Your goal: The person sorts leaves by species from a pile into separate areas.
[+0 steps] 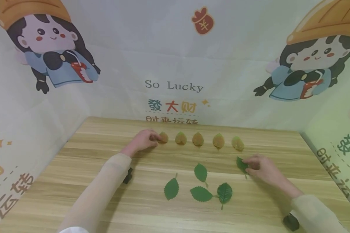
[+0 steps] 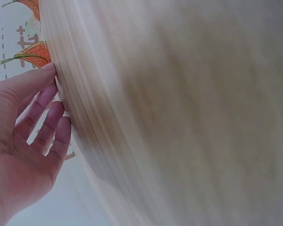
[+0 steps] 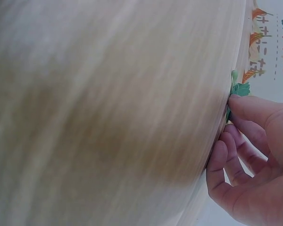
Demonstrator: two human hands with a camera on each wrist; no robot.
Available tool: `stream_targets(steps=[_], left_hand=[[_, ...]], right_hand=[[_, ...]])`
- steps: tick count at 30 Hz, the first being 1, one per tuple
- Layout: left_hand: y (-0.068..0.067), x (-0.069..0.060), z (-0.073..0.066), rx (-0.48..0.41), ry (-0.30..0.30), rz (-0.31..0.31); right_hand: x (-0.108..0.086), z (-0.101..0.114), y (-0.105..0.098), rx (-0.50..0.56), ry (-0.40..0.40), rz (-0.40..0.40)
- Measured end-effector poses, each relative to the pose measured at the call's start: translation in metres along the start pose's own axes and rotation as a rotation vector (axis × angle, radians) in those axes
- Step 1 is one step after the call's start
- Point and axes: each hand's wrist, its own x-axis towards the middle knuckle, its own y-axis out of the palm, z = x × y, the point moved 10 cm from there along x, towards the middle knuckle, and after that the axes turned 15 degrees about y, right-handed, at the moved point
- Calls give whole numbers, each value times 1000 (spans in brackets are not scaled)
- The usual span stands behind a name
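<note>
Several orange, veined, leaf-like pieces with green tips stand in a row along the table's far side. At the row's left end, my left hand (image 1: pixel 145 138) pinches the edge of the leftmost orange leaf-like piece (image 1: pixel 163 138) between thumb and forefinger; the left wrist view shows this piece (image 2: pixel 37 54) upright on the wood, its green stem outward. Thumb and fingers of my right hand (image 1: pixel 263 166) pinch a green artificial leaf (image 1: pixel 241 165) low over the table, below the rightmost orange piece (image 1: pixel 237 143). That leaf (image 3: pixel 240 89) is partly hidden by the thumb in the right wrist view.
Several green leaves lie flat between my arms, among them a left one (image 1: pixel 171 188), an upper one (image 1: pixel 200 172) and a glossy right one (image 1: pixel 224 193). A printed cloth (image 1: pixel 175 58) hangs behind the wooden table (image 1: pixel 163 216) and at both sides.
</note>
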Motion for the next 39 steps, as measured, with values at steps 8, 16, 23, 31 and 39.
stream_targets(steps=[8, 16, 23, 31, 39], left_hand=[[1, 0, 1, -3, -4, 5], [0, -1, 2, -19, -7, -12], [-4, -4, -1, -76, -12, -57], [-28, -5, -27, -124, -36, -217], [-30, 2, -85, -34, 117, -246]], right_hand=[[1, 0, 1, 7, -6, 18], [2, 1, 2, 15, 6, 27], [3, 1, 1, 14, 4, 20], [4, 0, 2, 29, 4, 34], [4, 0, 2, 25, 0, 34]])
